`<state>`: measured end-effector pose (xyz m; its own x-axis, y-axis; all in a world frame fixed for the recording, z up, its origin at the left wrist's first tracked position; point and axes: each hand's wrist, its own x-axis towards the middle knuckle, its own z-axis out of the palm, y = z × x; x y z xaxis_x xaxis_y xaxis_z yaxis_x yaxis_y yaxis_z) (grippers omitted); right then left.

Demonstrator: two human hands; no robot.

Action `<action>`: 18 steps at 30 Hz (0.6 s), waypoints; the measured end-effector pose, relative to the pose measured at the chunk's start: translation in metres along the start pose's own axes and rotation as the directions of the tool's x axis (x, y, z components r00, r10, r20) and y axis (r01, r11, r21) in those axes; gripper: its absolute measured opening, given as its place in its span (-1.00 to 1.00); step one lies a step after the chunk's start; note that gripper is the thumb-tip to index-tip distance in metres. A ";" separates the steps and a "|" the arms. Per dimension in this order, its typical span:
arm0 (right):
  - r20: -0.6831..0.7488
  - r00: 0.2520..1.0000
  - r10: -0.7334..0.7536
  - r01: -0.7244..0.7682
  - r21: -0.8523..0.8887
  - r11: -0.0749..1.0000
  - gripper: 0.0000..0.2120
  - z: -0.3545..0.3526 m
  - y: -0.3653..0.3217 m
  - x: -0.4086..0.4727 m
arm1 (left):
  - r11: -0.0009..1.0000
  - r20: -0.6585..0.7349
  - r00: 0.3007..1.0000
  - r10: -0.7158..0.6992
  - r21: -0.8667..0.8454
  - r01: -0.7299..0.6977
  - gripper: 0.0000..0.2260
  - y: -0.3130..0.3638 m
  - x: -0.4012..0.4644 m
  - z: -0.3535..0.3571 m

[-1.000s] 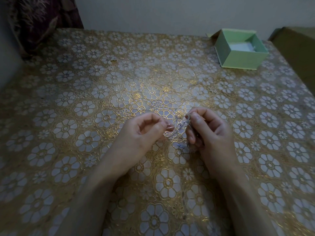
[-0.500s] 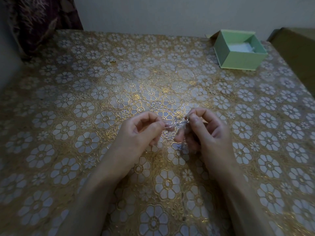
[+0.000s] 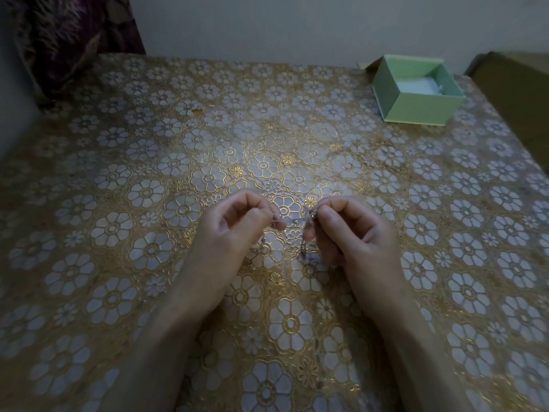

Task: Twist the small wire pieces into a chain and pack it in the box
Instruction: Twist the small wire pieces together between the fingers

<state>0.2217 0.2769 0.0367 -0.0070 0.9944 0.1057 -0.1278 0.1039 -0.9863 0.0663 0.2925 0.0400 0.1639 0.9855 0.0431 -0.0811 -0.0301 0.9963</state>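
Wire chain point(image 3: 292, 221): held taut just above the desk point(image 3: 148, 144), left hand point(image 3: 228, 233) and right hand point(image 3: 350, 233) each pinching one end, so the twist likely wants small opposed turns without slack; green box point(image 3: 416, 93) stands open, well apart.

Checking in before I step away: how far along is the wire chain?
Midway. A linked length already hangs below the right hand. Both hands pinch the wire chain, the left hand at its end. The green box is open, without the chain; packing remains.
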 end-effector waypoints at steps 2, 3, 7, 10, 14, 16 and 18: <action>0.002 1.000 -0.002 0.003 -0.021 1.000 -0.87 0.000 0.000 0.000 | 1.000 -0.011 1.000 0.017 0.022 -0.017 -0.90 0.000 0.000 0.001; 0.002 1.000 -0.002 0.002 -0.031 1.000 -0.87 0.000 -0.001 0.000 | 0.998 -0.015 0.999 0.029 0.056 -0.028 -0.90 0.000 0.000 0.001; -0.011 0.999 0.032 -0.032 -0.018 0.999 -0.84 0.000 -0.001 0.000 | 0.988 -0.017 0.999 0.045 0.149 -0.042 -0.84 0.001 -0.001 0.001; -0.017 0.998 0.060 -0.060 -0.004 0.998 -0.84 -0.002 0.001 0.000 | 0.990 -0.013 1.000 0.028 0.136 -0.026 -0.88 0.000 -0.002 -0.001; -0.024 0.993 0.115 -0.114 0.033 0.993 -0.82 -0.003 0.004 0.001 | 0.984 -0.025 0.998 0.061 0.168 -0.056 -0.86 0.000 -0.002 0.001; -0.003 0.991 0.133 -0.133 0.057 0.989 -0.81 -0.001 0.004 0.002 | 0.967 -0.022 0.996 0.090 0.242 -0.082 -0.87 0.001 -0.002 0.003; 0.011 0.991 0.136 -0.136 0.044 0.990 -0.80 0.000 0.003 0.002 | 0.954 -0.034 0.996 0.084 0.290 -0.071 -0.93 0.001 -0.003 0.004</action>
<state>0.2212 0.2788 0.0341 -0.0353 0.9990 -0.0278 -0.1696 -0.0334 -0.9849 0.0700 0.2892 0.0409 0.1232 0.9846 0.1241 0.1965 -0.1468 0.9695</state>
